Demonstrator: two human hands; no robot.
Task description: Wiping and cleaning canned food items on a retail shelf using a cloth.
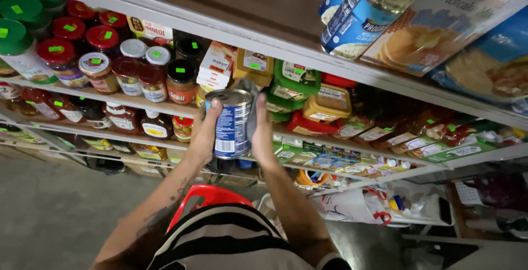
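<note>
I hold a blue-labelled tin can (231,124) upright in front of the shelves. My left hand (207,131) grips its left side with the thumb near the silver rim. My right hand (260,130) presses flat against its right side, with a grey cloth bunched between palm and can. Below my forearms hangs a red basket handle (204,196) against my striped top.
Wooden shelves (231,25) slant across the view. Red- and green-lidded jars (99,55) fill the left. Boxes and green and yellow tubs (297,86) sit behind the can. Blue cans (360,14) and a pancake-mix box (440,22) stand on the top shelf. White bags (357,204) lie low right.
</note>
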